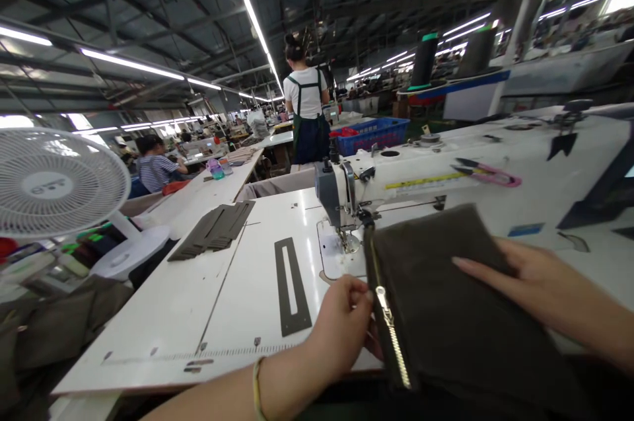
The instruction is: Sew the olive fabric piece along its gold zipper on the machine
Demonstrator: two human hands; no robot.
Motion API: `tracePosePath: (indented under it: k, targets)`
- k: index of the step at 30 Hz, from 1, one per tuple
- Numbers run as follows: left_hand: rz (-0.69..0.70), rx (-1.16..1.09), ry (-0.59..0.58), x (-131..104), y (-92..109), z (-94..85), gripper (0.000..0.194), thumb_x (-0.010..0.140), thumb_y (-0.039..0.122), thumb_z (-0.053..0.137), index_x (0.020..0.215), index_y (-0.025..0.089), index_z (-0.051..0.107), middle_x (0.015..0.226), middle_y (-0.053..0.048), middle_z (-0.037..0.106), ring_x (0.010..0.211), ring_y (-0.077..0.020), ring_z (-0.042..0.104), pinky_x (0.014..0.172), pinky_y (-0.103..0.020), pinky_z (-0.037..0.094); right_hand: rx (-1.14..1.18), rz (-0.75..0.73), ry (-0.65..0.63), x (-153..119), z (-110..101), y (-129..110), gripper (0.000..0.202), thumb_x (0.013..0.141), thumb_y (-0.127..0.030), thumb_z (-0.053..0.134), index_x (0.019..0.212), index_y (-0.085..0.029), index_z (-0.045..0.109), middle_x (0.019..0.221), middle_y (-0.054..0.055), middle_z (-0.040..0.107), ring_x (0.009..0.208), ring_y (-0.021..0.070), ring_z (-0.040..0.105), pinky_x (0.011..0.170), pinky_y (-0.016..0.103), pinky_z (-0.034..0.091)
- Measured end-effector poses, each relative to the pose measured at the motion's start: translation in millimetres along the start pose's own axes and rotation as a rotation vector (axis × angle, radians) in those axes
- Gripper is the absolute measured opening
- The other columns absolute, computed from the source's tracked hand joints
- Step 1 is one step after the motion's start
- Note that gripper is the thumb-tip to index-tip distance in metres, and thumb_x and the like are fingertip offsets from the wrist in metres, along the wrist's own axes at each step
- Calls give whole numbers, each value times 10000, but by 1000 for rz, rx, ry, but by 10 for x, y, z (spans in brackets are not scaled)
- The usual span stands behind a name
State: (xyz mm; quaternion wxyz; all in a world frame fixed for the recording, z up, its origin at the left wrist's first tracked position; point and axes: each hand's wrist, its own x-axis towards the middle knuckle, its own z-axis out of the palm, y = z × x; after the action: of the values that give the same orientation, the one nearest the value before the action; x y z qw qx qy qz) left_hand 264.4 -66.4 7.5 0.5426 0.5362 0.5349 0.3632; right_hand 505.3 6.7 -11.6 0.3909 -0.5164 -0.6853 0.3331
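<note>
A white fan stands at the far left, beside the left edge of a white worktop. Near the worktop's far left corner lies a stack of dark fabric strips. A dark rectangular frame with a long slot lies flat toward the middle. The left hand, at the near edge, pinches the zipper edge of a dark olive fabric piece between thumb and fingers. A white sewing machine sits just beyond, its needle over the fabric's far corner. The right hand lies flat and open on the fabric, pressing it down. Pink-handled scissors rest on the machine's arm. A person in a dark apron stands farther back.
</note>
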Motion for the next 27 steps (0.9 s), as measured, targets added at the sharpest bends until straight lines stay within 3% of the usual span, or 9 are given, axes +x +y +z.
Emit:
tracePosePath:
  k: [2,3,6,8,11,17,20,22,27]
  targets:
    - [-87,98,-8,5,-208,-169,341,912,471,423,1012,147,464,671,6,571,441,-118,547,466,-260,481,-89,-43,-65,102,231,19,419,710,-590,523,858,-218,646,918,87,672,871,352,624,775,437,523]
    - [-49,202,25,1,-263,-267,367,903,479,444,1057,146,475,733,-24,611,479,-136,581,503,-291,505,-126,-71,-96,138,342,30,396,716,-571,494,828,-216,631,922,91,671,883,350,621,788,446,513]
    - [246,661,79,16,-249,-524,571,799,491,626,1250,183,456,1119,-129,625,926,-256,643,823,-432,513,-186,-112,-110,190,574,50,385,755,-553,439,849,-214,594,963,95,661,917,339,608,789,442,498]
    - [399,967,-33,72,-180,-614,841,695,565,704,1363,181,367,1361,-167,462,1262,-333,423,1050,-542,314,-195,-100,-92,210,624,46,395,769,-575,439,865,-218,579,953,86,659,899,327,608,768,425,493]
    - [475,1223,-186,196,-133,-616,1056,670,705,625,1439,110,213,1486,-194,221,1389,-353,139,1112,-604,54,-224,-70,-18,261,600,32,388,801,-604,411,805,-239,543,824,60,648,783,296,613,705,393,480]
    - [367,1266,-177,325,-156,-497,1143,691,814,463,1440,12,145,1491,-232,94,1397,-350,59,1121,-579,19,-477,-91,112,422,537,146,362,853,-552,274,744,-250,442,617,52,569,603,284,585,552,362,416]
    - [360,1262,-187,348,-147,-502,1183,669,838,450,1450,24,93,1497,-225,65,1397,-352,46,1123,-576,41,-752,-108,87,456,526,261,368,852,-503,228,807,-228,468,560,82,558,548,334,582,467,367,366]
    - [352,1260,-210,373,-143,-523,1204,658,845,451,1453,26,67,1501,-219,39,1397,-355,21,1126,-567,20,-768,-104,74,430,501,305,403,855,-513,218,845,-216,490,587,99,586,560,347,589,471,385,384]
    - [352,1276,-246,458,-141,-575,1239,627,847,485,1448,9,86,1500,-231,34,1392,-374,-22,1124,-555,-10,-591,-100,103,148,388,371,631,850,-648,311,1297,-216,421,770,67,663,564,315,610,512,409,464]
